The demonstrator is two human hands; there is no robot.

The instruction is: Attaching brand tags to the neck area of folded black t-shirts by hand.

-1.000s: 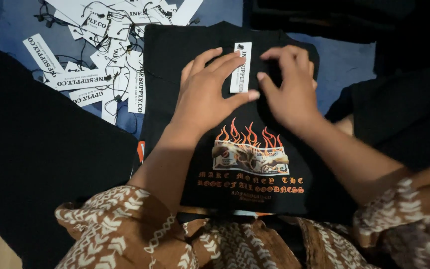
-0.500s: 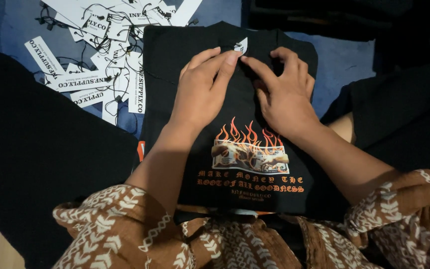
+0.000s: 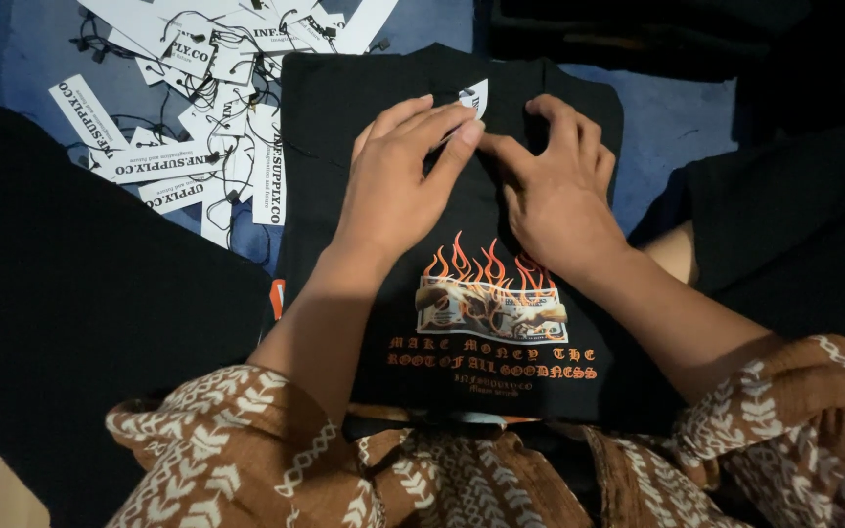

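Observation:
A folded black T-shirt [image 3: 344, 147] with an orange flame print [image 3: 486, 284] lies in front of me on a blue surface. My left hand [image 3: 398, 176] rests flat on its upper part, fingers stretched toward the collar. My right hand [image 3: 555, 191] presses beside it, fingertips at the neck opening. A white paper tag [image 3: 474, 96] peeks out just above my left fingertips, mostly covered by the hands. Both hands touch the shirt near the collar, and their fingertips meet.
A heap of white paper hang tags [image 3: 207, 108] with black strings lies at the upper left on the blue surface [image 3: 677, 108]. Black fabric [image 3: 70, 323] lies at my left, and more dark cloth [image 3: 794, 225] at the right and top right. My brown patterned sleeves fill the bottom.
The white tag, plainly visible between my hands a second ago, is now mostly hidden at the collar. Both hands have closed in over the neck area, fingertips meeting.

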